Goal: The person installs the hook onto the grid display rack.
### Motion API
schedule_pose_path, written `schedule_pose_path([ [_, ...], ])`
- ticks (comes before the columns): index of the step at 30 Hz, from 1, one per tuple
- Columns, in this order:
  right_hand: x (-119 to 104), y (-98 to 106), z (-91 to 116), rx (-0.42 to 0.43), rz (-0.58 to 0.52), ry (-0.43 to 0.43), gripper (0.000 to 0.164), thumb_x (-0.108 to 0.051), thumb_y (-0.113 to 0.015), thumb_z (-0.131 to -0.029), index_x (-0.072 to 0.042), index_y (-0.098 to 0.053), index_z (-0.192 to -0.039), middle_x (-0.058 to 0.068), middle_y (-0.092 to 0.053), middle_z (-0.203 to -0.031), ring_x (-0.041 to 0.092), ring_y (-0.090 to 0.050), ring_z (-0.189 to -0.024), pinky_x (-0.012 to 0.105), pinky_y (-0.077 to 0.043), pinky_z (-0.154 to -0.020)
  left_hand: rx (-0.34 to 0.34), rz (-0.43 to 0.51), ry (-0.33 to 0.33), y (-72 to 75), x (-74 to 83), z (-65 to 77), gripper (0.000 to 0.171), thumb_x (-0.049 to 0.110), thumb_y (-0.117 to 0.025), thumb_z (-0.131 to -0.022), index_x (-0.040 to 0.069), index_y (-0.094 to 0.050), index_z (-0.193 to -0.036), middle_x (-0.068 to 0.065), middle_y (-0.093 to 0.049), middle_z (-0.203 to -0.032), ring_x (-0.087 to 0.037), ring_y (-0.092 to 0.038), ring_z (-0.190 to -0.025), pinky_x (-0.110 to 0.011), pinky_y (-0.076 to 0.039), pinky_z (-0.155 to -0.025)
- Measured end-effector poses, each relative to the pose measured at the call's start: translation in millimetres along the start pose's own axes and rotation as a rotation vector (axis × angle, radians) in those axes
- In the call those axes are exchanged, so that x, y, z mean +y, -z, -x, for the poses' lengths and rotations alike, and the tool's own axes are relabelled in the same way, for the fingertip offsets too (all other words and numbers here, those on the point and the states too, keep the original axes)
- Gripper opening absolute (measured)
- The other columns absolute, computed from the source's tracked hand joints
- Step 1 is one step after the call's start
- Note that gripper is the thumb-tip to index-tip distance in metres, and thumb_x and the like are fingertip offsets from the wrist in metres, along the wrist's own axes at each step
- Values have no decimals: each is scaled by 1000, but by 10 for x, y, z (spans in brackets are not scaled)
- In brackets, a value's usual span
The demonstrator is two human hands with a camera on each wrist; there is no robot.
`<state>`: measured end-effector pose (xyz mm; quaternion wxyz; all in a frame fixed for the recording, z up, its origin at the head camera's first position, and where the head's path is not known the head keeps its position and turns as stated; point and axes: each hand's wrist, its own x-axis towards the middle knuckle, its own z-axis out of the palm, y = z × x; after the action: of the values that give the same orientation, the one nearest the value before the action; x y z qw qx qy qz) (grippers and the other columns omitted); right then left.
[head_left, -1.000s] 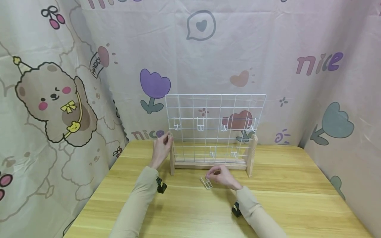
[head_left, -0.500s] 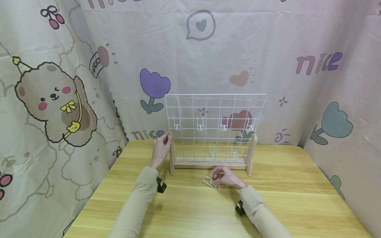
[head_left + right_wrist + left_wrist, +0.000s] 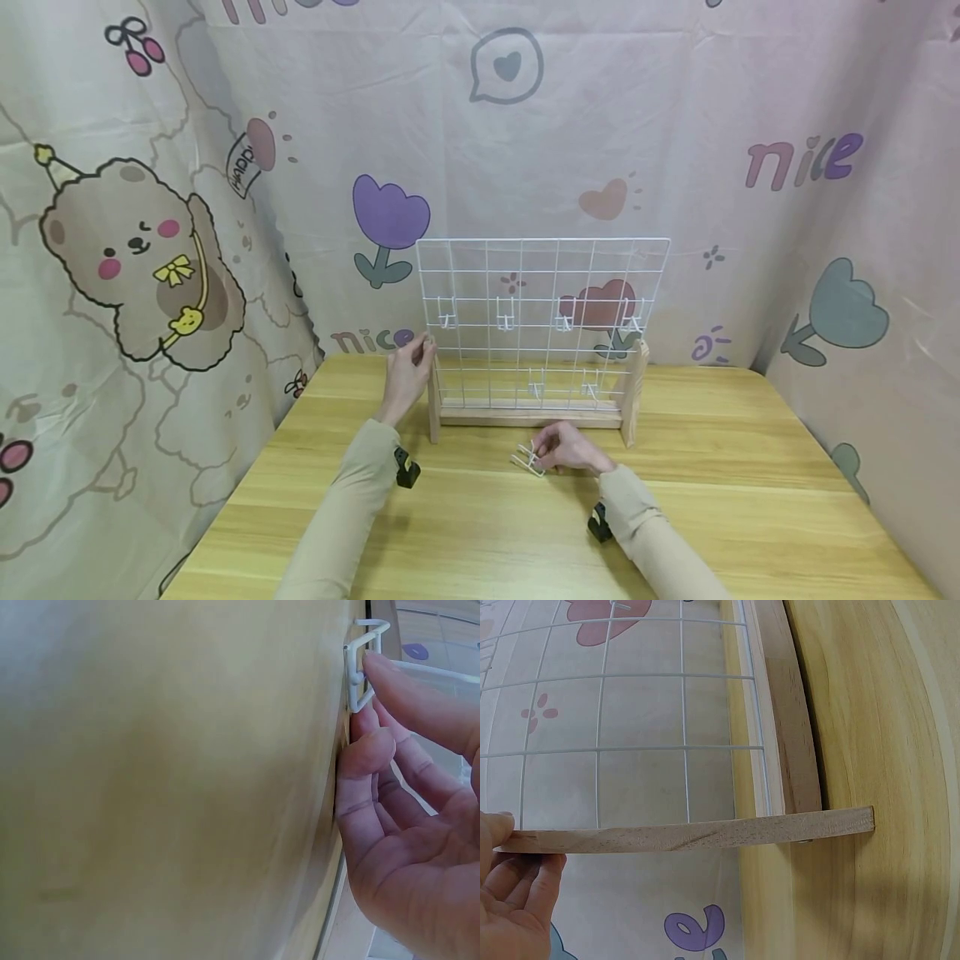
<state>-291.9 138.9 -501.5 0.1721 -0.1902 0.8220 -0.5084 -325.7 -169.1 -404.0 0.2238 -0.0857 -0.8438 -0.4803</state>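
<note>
My left hand (image 3: 407, 375) grips the top of the left wooden upright (image 3: 705, 835) of a rack, thumb on one side and fingers on the other in the left wrist view. The rack's white wire grid panel (image 3: 542, 239) stands upright on the table. Low in front of its wooden base bar (image 3: 528, 415), my right hand (image 3: 572, 449) pinches a white wire hook (image 3: 350, 679) between thumb and fingers. In the right wrist view the hook is partly hidden by the thumb. Whether it touches the tabletop I cannot tell.
Several similar white hooks hang on the grid, such as an upper-row hook (image 3: 506, 318) and a lower-row hook (image 3: 536, 387). The right upright (image 3: 634, 396) rises beside the panel. A patterned curtain (image 3: 480, 150) stands behind the wooden table (image 3: 480, 533).
My right hand has moved slightly right with the hook, whose angle has turned. The left hand keeps its grip on the upright.
</note>
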Motion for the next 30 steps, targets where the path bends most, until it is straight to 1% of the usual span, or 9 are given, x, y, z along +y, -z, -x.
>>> schedule_pose_path([
  [4,4,-5,-5,2,-4,-5,19,7,-77,-78,10,-66,-93,4,-66,-77,6,-51,-56,12,-43,-45,6,-4,-5,1,2,-3,42,15,-58,-103,-6,-54,-139,-28,-64,-131,-40,-66,-119,-43,-58,-99],
  [7,1,-6,-8,4,-4,-5,17,7,-76,-78,10,-67,-93,6,-68,-77,5,-52,-55,12,-44,-45,9,-8,-11,2,3,-3,42,15,-58,-103,-6,-54,-138,-28,-64,-130,-39,-67,-118,-44,-58,-99],
  [12,-18,-6,4,-1,-6,-24,16,8,-76,-78,10,-69,-92,10,-70,-77,5,-52,-54,12,-43,-45,1,-5,-3,5,1,4,43,16,-58,-103,-6,-53,-139,-28,-63,-131,-39,-67,-119,-43,-58,-99],
  [19,-23,-7,9,-13,2,-22,16,9,-77,-76,10,-71,-91,2,-67,-72,5,-51,-54,12,-42,-45,5,-6,3,3,-1,3,43,16,-58,-103,-5,-53,-140,-28,-63,-132,-40,-66,-120,-42,-58,-99],
  [24,-13,3,5,-29,21,-20,16,6,-79,-77,10,-72,-90,-2,-65,-69,4,-51,-56,12,-42,-46,5,-2,6,3,-1,2,43,15,-58,-103,-6,-52,-140,-28,-62,-132,-40,-65,-120,-42,-58,-99],
  [27,-5,10,4,-35,27,-20,15,5,-80,-77,9,-72,-89,-2,-65,-68,4,-51,-56,13,-42,-47,3,-3,4,2,-2,0,43,15,-58,-103,-6,-52,-140,-28,-62,-132,-40,-66,-120,-42,-58,-99],
  [30,-3,15,9,-41,21,-16,14,4,-80,-78,10,-72,-88,1,-67,-68,5,-50,-55,13,-42,-47,4,-9,-2,0,-8,-4,43,15,-58,-103,-6,-53,-140,-28,-63,-131,-40,-66,-119,-43,-58,-99],
])
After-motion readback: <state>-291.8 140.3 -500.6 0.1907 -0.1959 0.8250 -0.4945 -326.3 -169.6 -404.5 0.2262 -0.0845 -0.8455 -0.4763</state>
